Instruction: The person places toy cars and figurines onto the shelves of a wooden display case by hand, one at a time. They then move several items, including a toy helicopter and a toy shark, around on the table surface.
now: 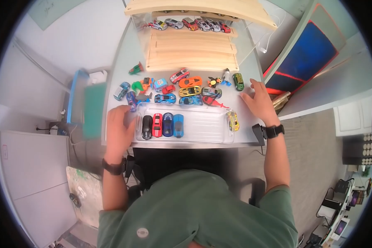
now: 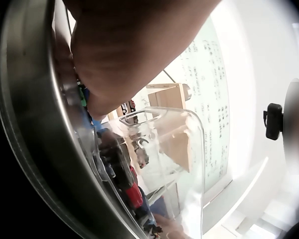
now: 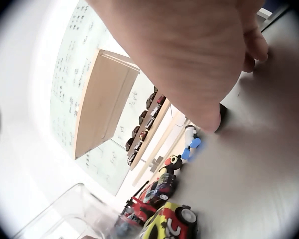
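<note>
A clear plastic tray (image 1: 206, 124) lies near the table's front edge, with a black car (image 1: 147, 127), a red car (image 1: 157, 125), a dark blue car (image 1: 168, 125) and a light blue car (image 1: 178, 126) side by side in its left part. By the tray's left end is my left hand (image 1: 122, 128), fingers relaxed, seemingly holding nothing. My right hand (image 1: 260, 103) is over the table's right side, fingers loosely extended and empty, near a green car (image 1: 238, 82). A yellow car (image 1: 233, 120) stands at the tray's right end, also close in the right wrist view (image 3: 170, 221).
Behind the tray lie several toy cars and figures, among them an orange car (image 1: 190, 82) and a green-red figure (image 1: 136, 69). A wooden shelf (image 1: 190, 60) with a row of cars stands at the back. A blue panel (image 1: 304, 58) leans at the right.
</note>
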A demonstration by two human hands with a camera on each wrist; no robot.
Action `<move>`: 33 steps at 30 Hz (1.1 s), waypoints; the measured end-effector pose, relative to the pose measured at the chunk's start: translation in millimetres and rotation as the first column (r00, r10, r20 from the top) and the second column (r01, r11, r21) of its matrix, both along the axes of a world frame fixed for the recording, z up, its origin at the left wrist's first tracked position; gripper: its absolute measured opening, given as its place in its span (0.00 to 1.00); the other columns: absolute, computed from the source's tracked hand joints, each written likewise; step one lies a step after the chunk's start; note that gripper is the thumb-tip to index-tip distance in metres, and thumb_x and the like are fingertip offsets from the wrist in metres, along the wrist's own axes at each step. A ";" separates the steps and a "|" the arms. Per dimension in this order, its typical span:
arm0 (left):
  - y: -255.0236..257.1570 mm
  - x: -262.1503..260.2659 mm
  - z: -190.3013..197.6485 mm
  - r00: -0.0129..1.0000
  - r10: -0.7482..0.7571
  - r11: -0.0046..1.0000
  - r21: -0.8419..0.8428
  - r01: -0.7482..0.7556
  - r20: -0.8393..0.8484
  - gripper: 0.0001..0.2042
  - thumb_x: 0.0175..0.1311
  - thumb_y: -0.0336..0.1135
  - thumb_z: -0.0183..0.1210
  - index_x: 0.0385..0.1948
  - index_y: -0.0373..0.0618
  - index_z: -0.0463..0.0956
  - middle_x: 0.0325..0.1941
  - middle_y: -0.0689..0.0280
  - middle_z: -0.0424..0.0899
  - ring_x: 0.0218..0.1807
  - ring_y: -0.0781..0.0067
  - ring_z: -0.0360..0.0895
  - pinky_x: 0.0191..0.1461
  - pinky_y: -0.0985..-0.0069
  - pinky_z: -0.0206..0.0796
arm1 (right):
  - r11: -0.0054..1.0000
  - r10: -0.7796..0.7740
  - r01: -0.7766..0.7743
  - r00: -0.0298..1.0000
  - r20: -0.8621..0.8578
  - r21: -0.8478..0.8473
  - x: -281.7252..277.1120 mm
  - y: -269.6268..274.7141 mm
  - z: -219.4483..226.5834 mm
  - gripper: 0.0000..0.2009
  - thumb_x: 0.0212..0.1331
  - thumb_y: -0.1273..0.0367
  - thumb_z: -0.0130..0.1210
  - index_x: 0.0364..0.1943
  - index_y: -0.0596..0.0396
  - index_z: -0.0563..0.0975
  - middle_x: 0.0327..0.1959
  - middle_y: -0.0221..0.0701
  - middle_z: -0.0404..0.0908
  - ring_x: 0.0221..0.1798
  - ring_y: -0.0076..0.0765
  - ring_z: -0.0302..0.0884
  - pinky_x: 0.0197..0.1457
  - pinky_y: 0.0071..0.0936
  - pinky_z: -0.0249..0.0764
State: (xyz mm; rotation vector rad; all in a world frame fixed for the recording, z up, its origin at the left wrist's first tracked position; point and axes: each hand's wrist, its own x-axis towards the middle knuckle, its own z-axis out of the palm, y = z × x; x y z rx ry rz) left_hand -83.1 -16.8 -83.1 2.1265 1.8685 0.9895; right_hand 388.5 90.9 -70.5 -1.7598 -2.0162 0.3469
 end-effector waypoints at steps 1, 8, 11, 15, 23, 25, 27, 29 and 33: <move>0.2 0.5 0.2 1.000 0.007 1.000 0.001 -0.007 -0.002 0.20 0.60 0.27 0.73 0.53 0.40 0.78 0.54 0.53 0.83 0.58 0.46 0.77 0.64 0.56 0.69 | 0.999 0.020 -0.021 0.999 0.036 0.036 -0.6 5.5 -1.9 0.31 0.64 0.59 0.69 0.67 0.61 0.75 0.57 0.46 0.79 0.52 0.52 0.82 0.57 0.42 0.79; 3.4 3.3 -9.1 0.999 0.041 0.999 0.010 -0.041 0.003 0.19 0.59 0.27 0.73 0.52 0.40 0.79 0.54 0.53 0.84 0.58 0.45 0.77 0.64 0.56 0.69 | 0.999 -0.039 0.040 0.991 0.124 -0.004 -17.6 22.3 -1.5 0.26 0.64 0.56 0.68 0.58 0.61 0.80 0.51 0.43 0.81 0.50 0.48 0.83 0.55 0.41 0.80; 3.9 3.3 -10.6 0.999 0.047 0.999 0.027 -0.047 -0.003 0.19 0.59 0.27 0.73 0.52 0.40 0.79 0.54 0.53 0.84 0.58 0.45 0.77 0.64 0.56 0.69 | 0.998 -0.054 0.052 0.997 0.061 0.045 -16.4 21.7 -6.3 0.20 0.64 0.59 0.66 0.52 0.60 0.82 0.46 0.40 0.82 0.45 0.45 0.84 0.51 0.41 0.80; 4.6 3.7 -10.7 0.998 0.055 0.998 0.036 -0.054 -0.030 0.19 0.59 0.27 0.73 0.51 0.41 0.79 0.55 0.53 0.84 0.58 0.44 0.77 0.64 0.54 0.69 | 0.997 -0.034 0.031 0.999 0.037 0.076 -12.1 18.6 -7.2 0.18 0.63 0.62 0.65 0.50 0.60 0.82 0.43 0.39 0.82 0.41 0.44 0.83 0.49 0.42 0.80; 4.2 1.9 -6.5 0.994 0.045 0.998 0.052 -0.040 -0.096 0.18 0.60 0.26 0.70 0.51 0.41 0.78 0.55 0.53 0.84 0.58 0.43 0.77 0.64 0.53 0.68 | 0.995 -0.023 0.022 1.000 0.002 0.096 -9.8 14.7 -8.9 0.16 0.62 0.63 0.67 0.47 0.59 0.83 0.41 0.39 0.82 0.41 0.44 0.82 0.49 0.41 0.79; 4.8 2.3 -5.2 0.996 0.028 0.999 0.047 -0.023 -0.090 0.17 0.60 0.25 0.69 0.51 0.41 0.78 0.55 0.52 0.84 0.58 0.43 0.77 0.64 0.53 0.68 | 0.998 -0.001 0.002 1.000 -0.030 0.058 -7.2 13.4 -6.6 0.15 0.61 0.64 0.68 0.47 0.60 0.83 0.40 0.39 0.81 0.41 0.44 0.81 0.48 0.41 0.78; 4.9 1.5 -4.2 0.994 0.022 0.999 0.041 -0.018 -0.104 0.17 0.61 0.26 0.70 0.51 0.40 0.77 0.56 0.52 0.83 0.58 0.44 0.77 0.64 0.55 0.68 | 0.998 -0.001 0.005 0.997 -0.075 0.055 -6.3 11.2 -6.3 0.15 0.61 0.64 0.69 0.46 0.59 0.83 0.40 0.38 0.81 0.41 0.43 0.81 0.47 0.40 0.78; 5.0 1.6 -3.6 0.993 0.016 0.999 0.036 -0.011 -0.116 0.17 0.63 0.28 0.70 0.52 0.40 0.77 0.56 0.52 0.83 0.59 0.45 0.77 0.65 0.56 0.68 | 0.999 -0.003 0.009 0.993 -0.117 0.052 -4.9 10.2 -8.0 0.15 0.61 0.65 0.69 0.46 0.59 0.83 0.40 0.38 0.81 0.41 0.43 0.80 0.47 0.40 0.78; 5.8 1.2 -7.2 0.997 0.022 0.999 0.036 -0.019 -0.080 0.19 0.59 0.23 0.69 0.52 0.41 0.77 0.56 0.52 0.83 0.60 0.43 0.77 0.65 0.53 0.68 | 0.998 -0.023 0.033 0.980 -0.197 0.045 -1.2 10.3 -15.8 0.14 0.61 0.65 0.70 0.46 0.58 0.84 0.40 0.36 0.81 0.41 0.40 0.80 0.47 0.37 0.77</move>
